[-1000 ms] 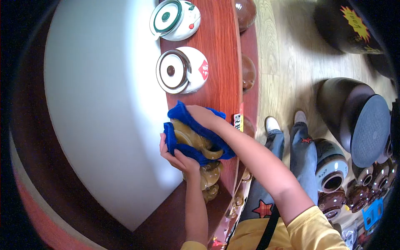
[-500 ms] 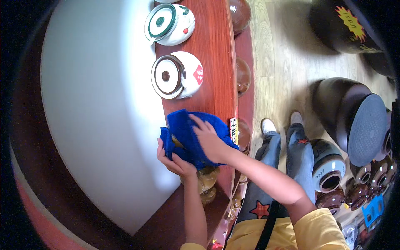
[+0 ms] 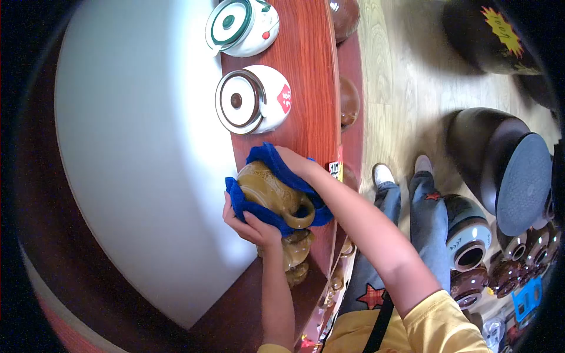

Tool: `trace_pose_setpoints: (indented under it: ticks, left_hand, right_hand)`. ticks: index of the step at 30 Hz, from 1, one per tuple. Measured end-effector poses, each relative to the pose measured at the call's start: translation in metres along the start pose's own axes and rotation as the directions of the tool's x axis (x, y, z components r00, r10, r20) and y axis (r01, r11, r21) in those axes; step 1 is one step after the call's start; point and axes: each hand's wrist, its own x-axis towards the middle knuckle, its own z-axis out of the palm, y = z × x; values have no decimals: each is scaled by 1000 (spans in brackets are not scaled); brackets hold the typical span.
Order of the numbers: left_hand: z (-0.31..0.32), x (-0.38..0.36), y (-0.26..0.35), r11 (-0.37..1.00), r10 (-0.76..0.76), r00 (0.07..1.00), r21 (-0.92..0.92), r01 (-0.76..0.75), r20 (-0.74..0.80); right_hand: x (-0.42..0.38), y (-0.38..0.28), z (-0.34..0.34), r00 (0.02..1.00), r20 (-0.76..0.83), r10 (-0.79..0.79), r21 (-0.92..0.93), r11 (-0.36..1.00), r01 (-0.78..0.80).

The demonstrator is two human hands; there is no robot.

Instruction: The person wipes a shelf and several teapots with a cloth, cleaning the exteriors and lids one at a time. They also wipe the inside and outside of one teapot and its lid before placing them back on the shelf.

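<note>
A brown glazed pot (image 3: pixel 259 183) with a looped handle and a raised pattern rests on the red wooden shelf. A blue cloth (image 3: pixel 272 160) wraps partly around it, leaving its top and handle bare. My left hand (image 3: pixel 254 229) grips one end of the cloth against the pot's near side, thumb and fingers bent. At the far side, my right hand (image 3: pixel 292 163) holds the cloth against the pot; its fingertips are hidden. Just below the pot stands a smaller brown lidded piece (image 3: pixel 296 250), partly covered by the cloth.
Farther along the shelf (image 3: pixel 312 82) stand a white jar with brown rings (image 3: pixel 272 100) and a white jar with green rings (image 3: pixel 262 29). Brown jars (image 3: pixel 348 103) sit on a lower shelf. Large dark jars (image 3: pixel 485 153) and a light-blue jar (image 3: pixel 468 229) stand on the floor.
My right hand has moved from on top of the cloth to the pot's far side. The cloth has been drawn back, exposing the pot's top and handle. My left hand stays nearly in place.
</note>
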Motion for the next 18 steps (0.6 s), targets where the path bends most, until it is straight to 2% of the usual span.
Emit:
trace_pose_setpoints:
  ticks: [1, 3, 5, 6, 7, 8, 9, 10, 14, 15, 16, 17, 18]
  left_hand:
    - [0, 0, 1, 1000, -4, 1000, -2, 4, 2]
    - [0, 1, 3, 1000, 24, 1000, -7, -24, -4]
    - [-1, 1, 3, 1000, 20, 1000, -8, -20, -2]
    - [-1, 1, 3, 1000, 21, 1000, -9, -21, 6]
    - [0, 2, 4, 1000, 20, 1000, -12, -20, 3]
    - [0, 2, 6, 999, 30, 1000, -15, -30, 4]
    - [0, 2, 7, 999, 40, 999, -17, -40, 6]
    - [-1, 2, 7, 999, 39, 999, -21, -39, 5]
    - [-4, 5, 8, 998, 55, 998, -6, -55, 39]
    - [-4, 6, 9, 998, 61, 997, -27, -60, 56]
    - [-6, 6, 10, 997, 60, 995, -51, -57, 76]
    - [-6, 6, 10, 997, 54, 996, -52, -50, 76]
    - [-6, 6, 10, 998, 57, 996, -41, -55, 72]
  right_hand:
    - [-7, 1, 4, 987, -152, 46, 42, 998, -40]
    - [-22, -3, 5, 989, -120, 92, 16, 996, -90]
    - [-46, -19, 12, 954, -224, 200, 437, 895, -86]
    - [-54, -27, 15, 942, -306, 140, 421, 907, 2]
    - [-64, -49, 13, 942, -305, 138, 417, 909, 2]
    - [-75, -73, 11, 926, -234, 297, 658, 750, -75]
    - [-84, -86, 10, 896, -121, 428, 842, 522, -136]
    - [-92, -85, 11, 895, -123, 428, 840, 526, -136]
    - [-124, -73, 0, 857, 159, 491, 969, 90, -232]
    - [-126, -77, -4, 855, 157, 494, 968, 97, -233]
    - [-130, -81, -8, 867, 11, 498, 881, 405, -243]
    - [-134, -85, -10, 881, -124, 457, 703, 667, -246]
    - [-138, -93, -13, 896, -237, 375, 453, 859, -239]
